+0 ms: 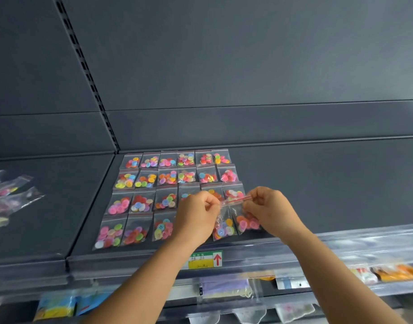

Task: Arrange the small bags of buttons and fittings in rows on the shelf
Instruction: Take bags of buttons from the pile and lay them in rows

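Observation:
Several small clear bags of coloured buttons (140, 177) lie in neat rows on the dark grey shelf (317, 195). My left hand (196, 216) and my right hand (268, 211) hold two overlapping button bags (233, 224) by their red-striped zip tops, just above the front row's right end. The left hand pinches the top's left end and the right hand pinches its right end. The left hand hides part of the third and front rows.
A loose heap of more bags (7, 199) lies on the neighbouring shelf at the left. A green and yellow price label with a red arrow (206, 259) sits on the shelf's front rail. Lower shelves hold packaged goods (394, 272).

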